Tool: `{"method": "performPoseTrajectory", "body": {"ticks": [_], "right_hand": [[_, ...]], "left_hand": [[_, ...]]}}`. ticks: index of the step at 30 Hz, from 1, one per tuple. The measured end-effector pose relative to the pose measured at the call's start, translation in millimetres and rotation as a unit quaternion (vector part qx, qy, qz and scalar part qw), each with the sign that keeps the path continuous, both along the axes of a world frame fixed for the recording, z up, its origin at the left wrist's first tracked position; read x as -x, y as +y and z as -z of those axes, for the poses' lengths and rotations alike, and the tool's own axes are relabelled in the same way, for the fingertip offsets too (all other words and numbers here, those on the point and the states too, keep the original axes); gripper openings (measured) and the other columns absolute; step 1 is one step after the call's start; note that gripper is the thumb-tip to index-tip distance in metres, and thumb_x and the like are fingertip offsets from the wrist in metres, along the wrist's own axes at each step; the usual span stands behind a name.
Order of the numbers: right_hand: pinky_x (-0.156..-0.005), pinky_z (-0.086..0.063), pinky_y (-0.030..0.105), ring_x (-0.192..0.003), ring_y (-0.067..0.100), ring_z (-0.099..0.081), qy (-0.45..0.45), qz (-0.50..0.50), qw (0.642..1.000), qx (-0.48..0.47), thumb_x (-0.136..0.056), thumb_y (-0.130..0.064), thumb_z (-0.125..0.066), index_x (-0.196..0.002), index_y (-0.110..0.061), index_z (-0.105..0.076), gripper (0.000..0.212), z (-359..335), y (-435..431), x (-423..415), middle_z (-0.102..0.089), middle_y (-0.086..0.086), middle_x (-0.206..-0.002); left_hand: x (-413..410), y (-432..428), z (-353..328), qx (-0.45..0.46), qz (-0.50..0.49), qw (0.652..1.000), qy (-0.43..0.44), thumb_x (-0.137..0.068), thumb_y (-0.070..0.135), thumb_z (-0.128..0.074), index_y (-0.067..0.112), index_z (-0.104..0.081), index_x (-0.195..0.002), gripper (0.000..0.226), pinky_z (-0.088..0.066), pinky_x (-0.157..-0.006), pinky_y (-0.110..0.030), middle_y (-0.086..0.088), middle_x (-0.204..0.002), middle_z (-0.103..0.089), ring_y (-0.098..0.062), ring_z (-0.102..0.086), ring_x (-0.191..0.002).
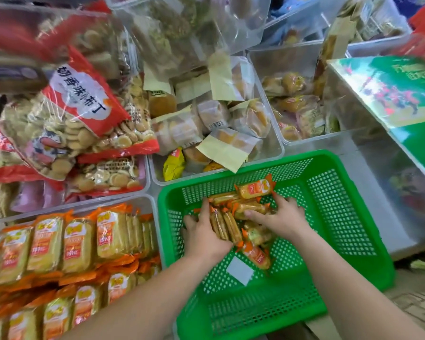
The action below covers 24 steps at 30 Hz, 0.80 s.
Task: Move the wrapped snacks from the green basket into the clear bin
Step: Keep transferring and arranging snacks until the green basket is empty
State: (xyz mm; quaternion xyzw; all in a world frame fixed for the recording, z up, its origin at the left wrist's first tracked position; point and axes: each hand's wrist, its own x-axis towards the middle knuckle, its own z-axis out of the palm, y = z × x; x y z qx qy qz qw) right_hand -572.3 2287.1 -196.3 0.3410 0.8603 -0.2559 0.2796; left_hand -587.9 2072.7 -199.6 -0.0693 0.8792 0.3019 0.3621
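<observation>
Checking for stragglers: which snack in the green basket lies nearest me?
The orange-ended snack beside the white sticker, lying apart at the pile's near edge; the others sit farther up the green basket.

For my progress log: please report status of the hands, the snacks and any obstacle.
Left hand and right hand grip wrapped snacks inside green basket. Clear bin at left, part filled. Nothing blocks.

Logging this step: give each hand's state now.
Left hand: gripping a stack of wrapped snacks in the green basket.
Right hand: gripping wrapped snacks too.
</observation>
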Motion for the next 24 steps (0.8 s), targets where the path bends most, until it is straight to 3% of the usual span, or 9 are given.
{"method": "performPoseTrajectory", "body": {"ticks": [3,6,10,13,16,20,22,24], "right_hand": [[-0.112,-0.044,0.055,-0.136,0.041,-0.049,0.035,0.107,0.991,0.068,-0.042,-0.101,-0.064,-0.145,-0.024,-0.054,0.129,5,-12,-1,-0.054,0.015,-0.146],[-0.104,-0.051,0.049,-0.120,0.032,-0.062,0.055,0.177,0.975,0.124,-0.044,-0.098,-0.068,-0.123,-0.025,-0.066,0.107,7,-21,-8,-0.066,0.007,-0.131],[-0.090,-0.050,0.037,-0.116,0.021,-0.063,0.066,0.223,0.944,0.235,-0.071,-0.075,-0.077,-0.142,-0.033,-0.056,0.086,-8,-32,-12,-0.060,0.000,-0.139],[-0.086,-0.053,0.039,-0.102,0.010,-0.061,0.063,0.259,0.915,0.303,-0.083,-0.065,-0.074,-0.138,-0.034,-0.054,0.067,-22,-41,-8,-0.062,-0.005,-0.132],[-0.094,-0.057,0.050,-0.103,0.013,-0.064,0.076,0.282,0.902,0.317,-0.081,-0.061,-0.079,-0.125,-0.034,-0.060,0.055,-28,-44,-9,-0.067,-0.008,-0.123],[-0.076,-0.055,0.043,-0.090,0.018,-0.064,0.129,0.292,0.885,0.338,-0.080,-0.046,-0.085,-0.097,-0.022,-0.059,0.039,-38,-44,-16,-0.072,-0.002,-0.100],[-0.074,-0.050,0.044,-0.084,0.020,-0.058,0.170,0.286,0.881,0.336,-0.073,-0.045,-0.088,-0.086,-0.024,-0.055,0.041,-45,-47,-20,-0.065,-0.002,-0.083],[-0.074,-0.044,0.043,-0.080,0.020,-0.053,0.215,0.279,0.874,0.335,-0.070,-0.037,-0.089,-0.083,-0.023,-0.052,0.042,-50,-51,-23,-0.060,-0.002,-0.074]], "left_hand": [[0,1,0,-0.016,-0.006,1.000,-0.013,-0.063,0.044,-0.091,0.048,0.005,-0.162,0.137,-0.037,-0.118,-0.041,-0.006,-0.137,-0.024,-0.038,-0.039,-0.135],[-2,3,3,-0.052,-0.032,0.998,-0.014,-0.058,0.043,-0.089,0.048,-0.001,-0.162,0.137,-0.037,-0.119,-0.036,-0.003,-0.130,-0.028,-0.033,-0.046,-0.131],[-3,7,-7,-0.139,-0.072,0.987,-0.041,-0.071,0.025,-0.084,0.044,-0.009,-0.164,0.122,-0.033,-0.103,-0.015,-0.001,-0.124,-0.027,-0.020,-0.054,-0.114],[-1,17,-22,-0.208,-0.093,0.972,-0.057,-0.080,0.015,-0.077,0.047,-0.004,-0.164,0.116,-0.040,-0.091,-0.019,0.002,-0.127,-0.028,-0.004,-0.053,-0.097],[-2,24,-33,-0.246,-0.117,0.960,-0.059,-0.081,0.014,-0.077,0.047,-0.003,-0.163,0.116,-0.039,-0.095,-0.021,0.002,-0.134,-0.030,-0.009,-0.049,-0.111],[-1,21,-42,-0.298,-0.152,0.941,-0.051,-0.073,0.036,-0.077,0.053,-0.027,-0.157,0.099,-0.044,-0.106,-0.031,0.005,-0.144,-0.040,-0.014,-0.052,-0.128],[-2,20,-48,-0.324,-0.164,0.930,-0.053,-0.066,0.049,-0.075,0.056,-0.039,-0.146,0.087,-0.047,-0.112,-0.040,0.008,-0.144,-0.052,-0.012,-0.058,-0.127],[-2,19,-56,-0.349,-0.170,0.920,-0.061,-0.065,0.047,-0.076,0.054,-0.045,-0.141,0.082,-0.050,-0.111,-0.044,0.010,-0.138,-0.062,-0.010,-0.063,-0.122]]}}
